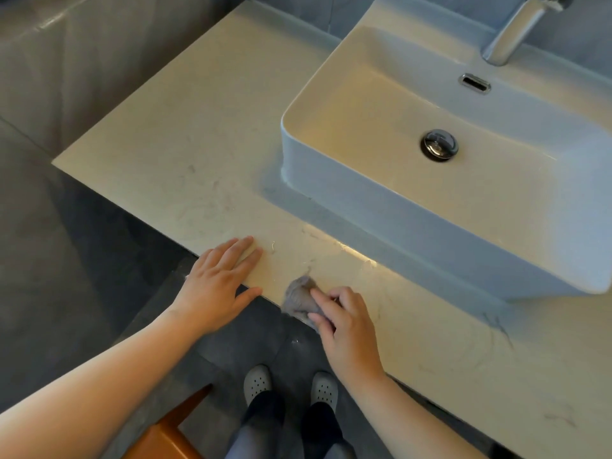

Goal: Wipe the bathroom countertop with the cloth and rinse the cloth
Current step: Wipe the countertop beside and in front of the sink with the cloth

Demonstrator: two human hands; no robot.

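While the left hand (217,286) lies flat and released on the pale marbled stone bench (185,154), the right grip (344,323) pinches the small crumpled grey cloth (298,298) at the bench's near edge, unwiped surface stretching leftward.

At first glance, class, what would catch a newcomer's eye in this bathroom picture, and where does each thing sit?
The big white basin stands out first, sitting on the pale countertop at upper right, with its dark round drain and a chrome tap above. At the counter's near edge, the right hand presses a crumpled grey cloth, while the left hand lies flat beside it.
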